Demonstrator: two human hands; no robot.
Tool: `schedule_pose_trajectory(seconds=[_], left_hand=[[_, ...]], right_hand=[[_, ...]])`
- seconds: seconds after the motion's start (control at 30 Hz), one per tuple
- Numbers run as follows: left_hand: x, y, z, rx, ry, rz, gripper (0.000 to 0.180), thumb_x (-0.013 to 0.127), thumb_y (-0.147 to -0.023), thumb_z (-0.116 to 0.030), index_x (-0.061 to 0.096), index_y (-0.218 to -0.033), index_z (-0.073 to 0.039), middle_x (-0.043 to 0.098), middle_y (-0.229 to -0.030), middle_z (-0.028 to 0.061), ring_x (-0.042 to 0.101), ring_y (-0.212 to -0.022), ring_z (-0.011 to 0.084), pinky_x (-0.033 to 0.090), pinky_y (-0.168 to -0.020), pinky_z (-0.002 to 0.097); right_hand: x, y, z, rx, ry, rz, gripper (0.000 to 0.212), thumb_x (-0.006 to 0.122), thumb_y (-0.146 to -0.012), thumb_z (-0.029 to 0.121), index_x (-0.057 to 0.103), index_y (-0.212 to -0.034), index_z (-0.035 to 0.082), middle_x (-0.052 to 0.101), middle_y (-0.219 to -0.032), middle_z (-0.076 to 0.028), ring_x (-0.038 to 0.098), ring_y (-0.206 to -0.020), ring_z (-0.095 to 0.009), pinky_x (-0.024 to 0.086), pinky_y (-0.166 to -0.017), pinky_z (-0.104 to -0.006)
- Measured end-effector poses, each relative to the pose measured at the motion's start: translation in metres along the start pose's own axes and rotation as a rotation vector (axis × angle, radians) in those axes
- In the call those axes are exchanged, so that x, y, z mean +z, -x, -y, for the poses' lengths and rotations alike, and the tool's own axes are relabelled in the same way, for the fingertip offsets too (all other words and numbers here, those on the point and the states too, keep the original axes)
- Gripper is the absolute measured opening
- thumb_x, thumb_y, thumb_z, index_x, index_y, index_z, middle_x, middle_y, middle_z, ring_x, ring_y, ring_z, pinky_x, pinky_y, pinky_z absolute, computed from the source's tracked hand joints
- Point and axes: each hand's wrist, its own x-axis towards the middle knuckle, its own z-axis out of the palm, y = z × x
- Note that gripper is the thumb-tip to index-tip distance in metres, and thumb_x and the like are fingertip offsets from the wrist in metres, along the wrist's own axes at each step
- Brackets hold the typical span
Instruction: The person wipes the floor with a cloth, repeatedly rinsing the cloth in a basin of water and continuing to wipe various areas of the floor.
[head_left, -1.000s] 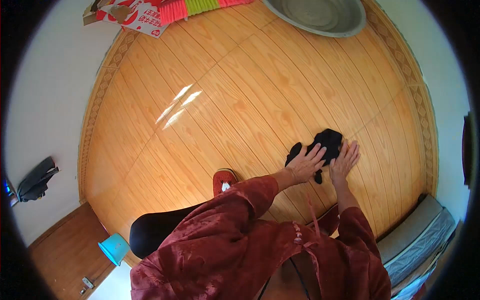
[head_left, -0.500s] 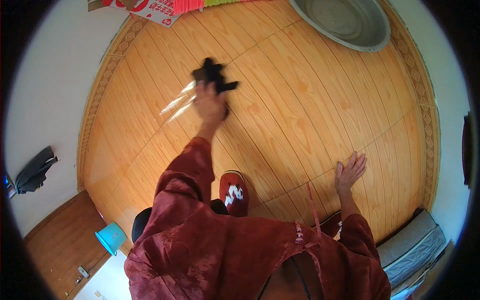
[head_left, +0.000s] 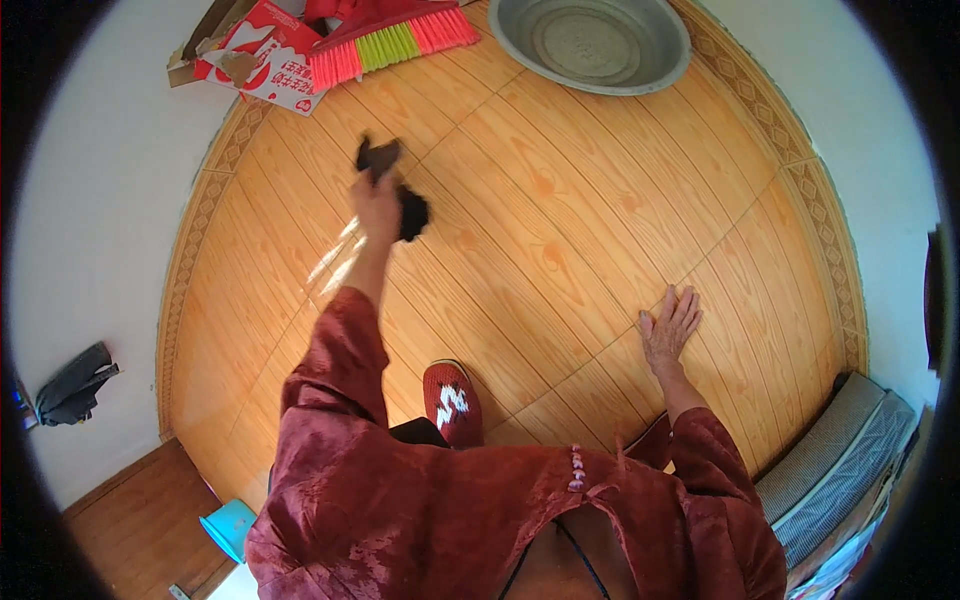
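In my left hand (head_left: 375, 212) is a bunched black cloth (head_left: 413, 213), pressed against the wood-patterned tile floor (head_left: 530, 250) left of centre. Part of the cloth sticks out past my fingers and part trails on the right side of my hand. Motion blurs the fingers a little. Over to the right, my right hand (head_left: 669, 328) lies flat on the floor with its fingers spread, holding nothing. Between my arms, a red knitted slipper (head_left: 452, 402) with a white pattern covers one of my feet.
At the far side stand a grey metal basin (head_left: 590, 85), a pink and green broom (head_left: 390, 47) and a torn red and white carton (head_left: 265, 65). A blue bucket (head_left: 230, 530) is at the near left, and rolled grey matting (head_left: 830, 470) lies at the near right. Walls border both sides.
My left hand has moved left and turned, taking the black cloth along. The view has shifted, bringing more of the broom and carton in. My right hand remains flat on the floor.
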Motion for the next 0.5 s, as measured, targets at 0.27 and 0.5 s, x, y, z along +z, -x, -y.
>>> schedule_pose_trajectory(seconds=[0.27, 0.5], left_hand=[[0.159, 0.238, -0.19, 0.731, -0.071, 0.754, 0.024, 0.054, -0.086, -0.015, 0.063, -0.108, -0.009, 0.058, -0.115, 0.0187, 0.059, -0.102, 0.0365, 0.052, -0.079, 0.047], [0.175, 0.233, -0.197, 0.952, -0.335, 0.983, 0.05, 0.055, -0.091, -0.034, 0.054, -0.136, -0.013, 0.031, -0.153, 0.018, 0.028, -0.14, 0.0385, 0.033, -0.102, 0.0524]], right_hand=[[-0.001, -0.002, 0.0, 0.002, 0.064, -0.047, 0.077, 0.062, -0.087, 0.038, 0.029, -0.148, 0.006, 0.017, -0.155, -0.025, 0.014, -0.143, -0.045, 0.013, -0.112, -0.0633], [0.003, 0.0, -0.001, -0.031, 0.076, -0.085, 0.072, 0.056, -0.088, 0.036, 0.03, -0.146, 0.003, 0.018, -0.154, -0.027, 0.014, -0.143, -0.046, 0.014, -0.111, -0.0636]])
